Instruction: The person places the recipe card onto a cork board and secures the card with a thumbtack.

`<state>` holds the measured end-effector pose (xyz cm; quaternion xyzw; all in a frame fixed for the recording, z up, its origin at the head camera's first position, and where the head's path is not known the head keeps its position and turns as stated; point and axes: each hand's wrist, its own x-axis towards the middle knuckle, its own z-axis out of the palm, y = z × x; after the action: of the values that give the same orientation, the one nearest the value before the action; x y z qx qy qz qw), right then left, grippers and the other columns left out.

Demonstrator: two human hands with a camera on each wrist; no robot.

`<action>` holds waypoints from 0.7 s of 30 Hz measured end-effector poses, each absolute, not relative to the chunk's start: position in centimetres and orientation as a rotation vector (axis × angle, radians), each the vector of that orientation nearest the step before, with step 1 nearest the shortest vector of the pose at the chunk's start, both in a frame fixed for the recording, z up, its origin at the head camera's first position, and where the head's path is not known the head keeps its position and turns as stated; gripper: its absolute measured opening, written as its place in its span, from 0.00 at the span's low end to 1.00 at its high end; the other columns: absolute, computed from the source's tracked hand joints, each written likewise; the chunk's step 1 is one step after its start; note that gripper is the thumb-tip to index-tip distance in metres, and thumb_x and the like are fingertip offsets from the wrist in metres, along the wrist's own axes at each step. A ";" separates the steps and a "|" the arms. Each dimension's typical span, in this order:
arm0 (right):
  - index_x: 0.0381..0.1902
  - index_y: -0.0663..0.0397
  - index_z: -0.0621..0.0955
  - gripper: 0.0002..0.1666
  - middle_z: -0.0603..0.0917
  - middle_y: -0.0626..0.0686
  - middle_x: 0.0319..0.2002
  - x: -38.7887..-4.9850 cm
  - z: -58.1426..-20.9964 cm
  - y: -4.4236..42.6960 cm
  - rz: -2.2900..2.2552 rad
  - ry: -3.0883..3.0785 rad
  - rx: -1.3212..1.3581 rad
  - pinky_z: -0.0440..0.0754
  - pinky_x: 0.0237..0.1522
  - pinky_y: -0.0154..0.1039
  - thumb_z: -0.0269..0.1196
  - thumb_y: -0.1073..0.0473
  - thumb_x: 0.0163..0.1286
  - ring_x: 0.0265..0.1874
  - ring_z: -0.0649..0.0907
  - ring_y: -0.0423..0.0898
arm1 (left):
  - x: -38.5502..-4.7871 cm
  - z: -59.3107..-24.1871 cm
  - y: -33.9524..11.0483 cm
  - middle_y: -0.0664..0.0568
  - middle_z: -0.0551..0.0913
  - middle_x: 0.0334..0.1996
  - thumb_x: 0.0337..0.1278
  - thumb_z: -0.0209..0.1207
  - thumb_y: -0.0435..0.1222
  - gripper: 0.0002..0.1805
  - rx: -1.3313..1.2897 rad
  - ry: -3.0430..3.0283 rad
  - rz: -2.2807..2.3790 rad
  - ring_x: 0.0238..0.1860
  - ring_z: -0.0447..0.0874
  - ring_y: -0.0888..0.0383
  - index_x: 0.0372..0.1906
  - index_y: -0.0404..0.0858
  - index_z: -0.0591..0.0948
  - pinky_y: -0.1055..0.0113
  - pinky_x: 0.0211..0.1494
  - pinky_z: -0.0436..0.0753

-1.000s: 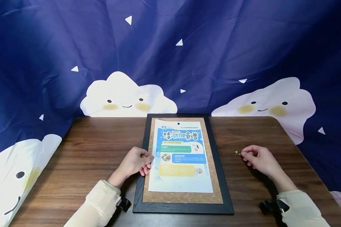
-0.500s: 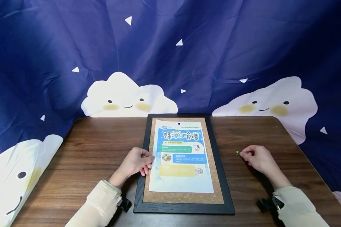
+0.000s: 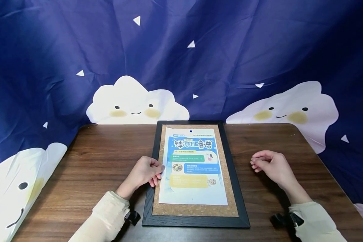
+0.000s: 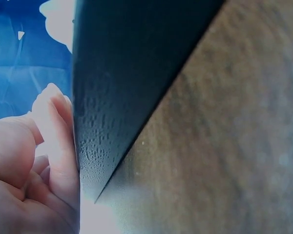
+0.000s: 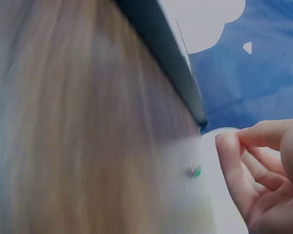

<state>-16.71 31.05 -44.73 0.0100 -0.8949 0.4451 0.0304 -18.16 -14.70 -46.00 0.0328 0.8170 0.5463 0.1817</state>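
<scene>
A printed poster (image 3: 193,168) lies on a cork board with a black frame (image 3: 196,221). A blue pushpin (image 3: 191,131) sits at its top middle. My left hand (image 3: 145,171) is at the poster's left edge, thumb and curled fingers closing on the paper; in the left wrist view this hand (image 4: 34,165) rises behind the frame's side. Right of the board, my right hand (image 3: 269,164) pinches thumb and forefinger together just above the table; the tips hide what is between them. Beside it in the right wrist view lies a green pushpin (image 5: 197,171), its needle showing.
The board lies on a brown wooden table (image 3: 109,151), its top near the far edge. Behind hangs a dark blue cloth (image 3: 169,60) with smiling clouds. Black straps (image 3: 133,217) with cameras are on both wrists.
My right hand has risen slightly from the table. A small reddish thing at its fingertips has gone from sight, and the green pushpin is now hidden in the head view. My left hand stays put.
</scene>
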 end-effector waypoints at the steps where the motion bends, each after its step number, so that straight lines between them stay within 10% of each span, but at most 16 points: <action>1: 0.48 0.73 0.85 0.08 0.92 0.66 0.38 -16.8 -44.5 30.6 1.399 -2.735 0.055 0.92 0.32 0.35 0.66 0.70 0.76 0.28 0.89 0.37 | -18.2 -46.0 -14.7 0.50 0.83 0.19 0.74 0.63 0.30 0.08 0.095 2.309 1.542 0.14 0.81 0.62 0.41 0.26 0.87 0.69 0.19 0.85; 21: 0.48 0.72 0.86 0.09 0.90 0.66 0.37 -19.9 -42.4 20.3 1.738 -2.705 0.499 0.93 0.36 0.38 0.67 0.68 0.76 0.29 0.87 0.42 | -18.3 -46.1 -14.8 0.50 0.83 0.19 0.74 0.63 0.31 0.09 0.118 2.304 1.543 0.15 0.82 0.61 0.43 0.25 0.87 0.67 0.19 0.86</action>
<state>-19.93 20.31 -42.39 0.1532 -0.8301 0.5332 -0.0561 -18.30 -14.84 -46.14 0.0418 0.8163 0.5466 0.1820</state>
